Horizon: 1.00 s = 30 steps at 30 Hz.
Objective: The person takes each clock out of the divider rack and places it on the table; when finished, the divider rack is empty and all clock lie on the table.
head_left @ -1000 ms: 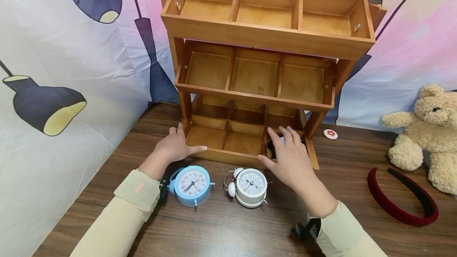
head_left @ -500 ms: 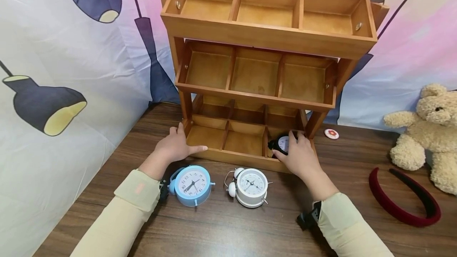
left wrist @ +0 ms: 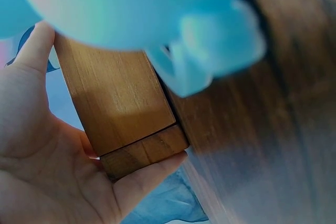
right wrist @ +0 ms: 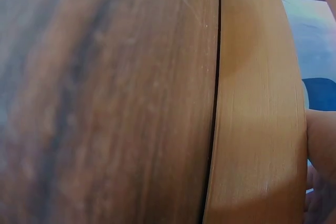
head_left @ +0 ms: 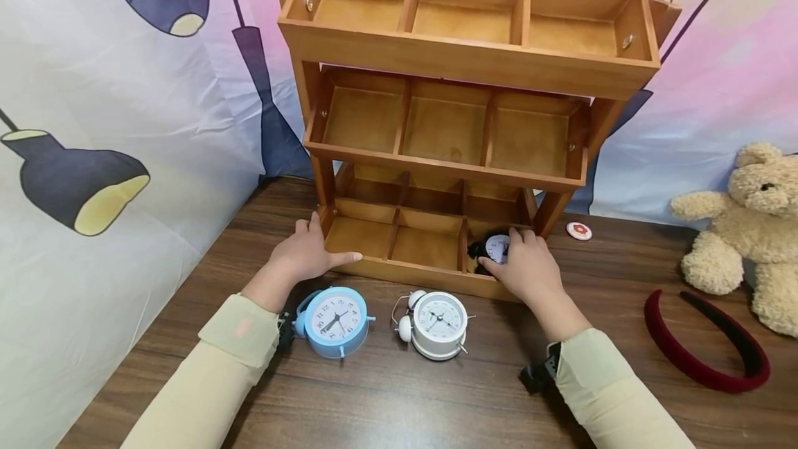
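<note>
A wooden three-tier shelf (head_left: 464,50) with divided compartments stands on the table. At its lower left corner my left hand (head_left: 302,253) holds the bottom tray, thumb along the front rim and fingers at the side; the left wrist view shows the hand (left wrist: 58,150) around the wooden end (left wrist: 115,98). In the bottom right compartment lies a small black alarm clock (head_left: 497,248), face up. My right hand (head_left: 530,265) holds it from the right, thumb at its lower edge; the fingers partly hide it. The right wrist view shows only the hand's edge (right wrist: 321,140) beyond the front board.
Before the shelf lie a blue alarm clock (head_left: 337,321), close by my left wrist, and a white alarm clock (head_left: 438,325). To the right are a round flower badge (head_left: 579,231), a dark red headband (head_left: 704,369) and a teddy bear (head_left: 757,241).
My right hand has moved right and slightly down from over the compartment, uncovering the black alarm clock, which has since shifted slightly right. My left hand has stayed at the shelf corner.
</note>
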Available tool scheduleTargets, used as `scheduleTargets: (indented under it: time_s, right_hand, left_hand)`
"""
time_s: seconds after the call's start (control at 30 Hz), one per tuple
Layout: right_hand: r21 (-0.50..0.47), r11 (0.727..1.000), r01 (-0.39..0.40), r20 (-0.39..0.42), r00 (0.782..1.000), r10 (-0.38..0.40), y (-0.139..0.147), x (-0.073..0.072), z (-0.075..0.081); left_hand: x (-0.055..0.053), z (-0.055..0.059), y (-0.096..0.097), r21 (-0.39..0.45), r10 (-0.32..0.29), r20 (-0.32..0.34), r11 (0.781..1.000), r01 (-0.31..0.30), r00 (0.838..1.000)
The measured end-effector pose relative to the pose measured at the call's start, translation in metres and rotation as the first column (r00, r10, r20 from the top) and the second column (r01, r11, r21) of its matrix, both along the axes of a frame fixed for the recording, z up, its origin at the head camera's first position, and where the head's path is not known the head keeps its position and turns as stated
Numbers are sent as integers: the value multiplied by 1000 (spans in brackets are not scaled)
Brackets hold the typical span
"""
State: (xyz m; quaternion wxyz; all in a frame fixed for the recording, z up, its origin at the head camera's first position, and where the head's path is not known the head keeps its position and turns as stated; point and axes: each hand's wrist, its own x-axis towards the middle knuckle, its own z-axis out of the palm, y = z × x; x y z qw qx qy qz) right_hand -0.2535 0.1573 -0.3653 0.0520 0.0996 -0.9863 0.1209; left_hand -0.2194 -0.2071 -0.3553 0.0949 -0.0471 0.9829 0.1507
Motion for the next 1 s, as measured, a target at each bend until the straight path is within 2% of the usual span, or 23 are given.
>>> scheduleTargets:
  time_s: [0.4, 0.67, 1.0]
  right_hand:
    - [-52, 999, -7, -35, 999, 5, 2, 1, -2]
    - [-79, 997, -16, -89, 996, 9, 3, -1, -3]
    - [-101, 994, -36, -228, 974, 12, 5, -1, 6]
  left_hand:
    - [1, 2, 1, 11, 1, -2, 1000, -1, 1000]
    - [0, 1, 0, 10, 1, -2, 1000, -1, 1000]
    - [1, 1, 0, 3, 1, -10, 1000, -1, 1000]
